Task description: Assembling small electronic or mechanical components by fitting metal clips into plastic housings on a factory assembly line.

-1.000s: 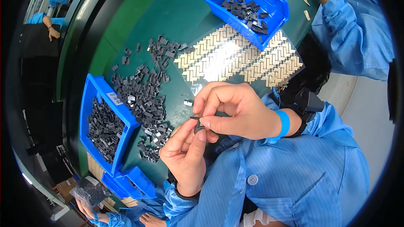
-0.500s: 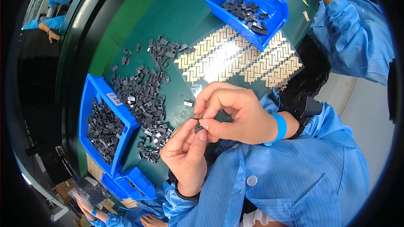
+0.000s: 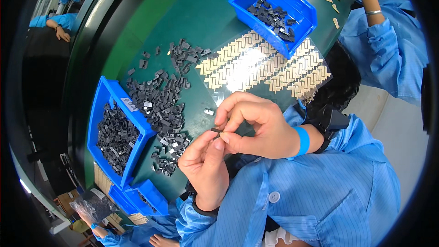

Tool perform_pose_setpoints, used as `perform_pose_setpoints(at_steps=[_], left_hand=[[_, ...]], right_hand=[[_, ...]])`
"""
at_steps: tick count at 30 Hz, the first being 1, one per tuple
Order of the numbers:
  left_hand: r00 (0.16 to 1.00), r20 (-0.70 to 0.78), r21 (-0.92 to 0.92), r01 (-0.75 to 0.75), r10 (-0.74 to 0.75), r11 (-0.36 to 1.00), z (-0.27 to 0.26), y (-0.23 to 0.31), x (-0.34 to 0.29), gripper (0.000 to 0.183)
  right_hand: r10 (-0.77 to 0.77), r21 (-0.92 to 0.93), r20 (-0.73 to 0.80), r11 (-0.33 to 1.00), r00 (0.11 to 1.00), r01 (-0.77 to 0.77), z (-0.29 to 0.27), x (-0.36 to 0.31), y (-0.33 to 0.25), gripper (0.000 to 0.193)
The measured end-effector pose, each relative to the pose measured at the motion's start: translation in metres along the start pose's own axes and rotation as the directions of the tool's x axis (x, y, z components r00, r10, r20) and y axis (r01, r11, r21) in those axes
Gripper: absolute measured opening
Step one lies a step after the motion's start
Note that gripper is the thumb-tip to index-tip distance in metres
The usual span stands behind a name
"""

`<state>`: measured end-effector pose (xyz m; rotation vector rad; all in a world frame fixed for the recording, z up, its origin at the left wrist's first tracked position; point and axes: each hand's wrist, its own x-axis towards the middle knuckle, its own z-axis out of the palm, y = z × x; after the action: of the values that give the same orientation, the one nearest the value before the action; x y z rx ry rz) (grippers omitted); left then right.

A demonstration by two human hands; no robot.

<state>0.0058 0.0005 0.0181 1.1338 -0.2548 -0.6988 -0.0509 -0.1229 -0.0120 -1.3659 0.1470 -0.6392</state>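
Note:
A small dark plastic part [image 3: 216,131] is pinched between my two hands, just in front of my body. My left hand [image 3: 206,169] comes up from below, its thumb and fingertips closed on the part. From the right, my right hand [image 3: 258,126] meets it with thumb and index finger pressed together at the same part. The fingertips cover most of it. Beyond my hands lies a clear sheet [image 3: 218,97] bearing rows of tan strips [image 3: 256,59] in a herringbone pattern. A loose heap of dark grey plastic parts [image 3: 160,100] spreads left of my hands.
A blue bin [image 3: 148,130] full of dark parts stands at the left, with a smaller blue bin [image 3: 153,199] below it. Another blue bin [image 3: 242,13] rests on the sheet's far edge. Tan scraps [image 3: 336,23] lie near a co-worker's arm [image 3: 372,16] on the green table [image 3: 155,32].
The view has shifted slightly, so the table appears a little lower and to the right. Both hands stay together, and the dark part between the fingertips has turned a little.

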Motion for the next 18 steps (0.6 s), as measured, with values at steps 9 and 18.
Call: perform_pose_setpoints(at_steps=[9,18], left_hand=[[0.989,0.025,0.134,-0.147,0.144,0.98,-0.003,-0.004,0.002,0.037],[0.987,0.122,0.158,-0.122,0.103,0.98,-0.01,-0.003,0.005,0.047]], right_hand=[[-0.118,-0.169,0.113,0.976,0.987,0.136,-0.011,0.004,-0.002,0.018],[0.124,0.145,0.328,0.973,0.937,-0.179,-0.024,0.008,-0.002,0.013]])
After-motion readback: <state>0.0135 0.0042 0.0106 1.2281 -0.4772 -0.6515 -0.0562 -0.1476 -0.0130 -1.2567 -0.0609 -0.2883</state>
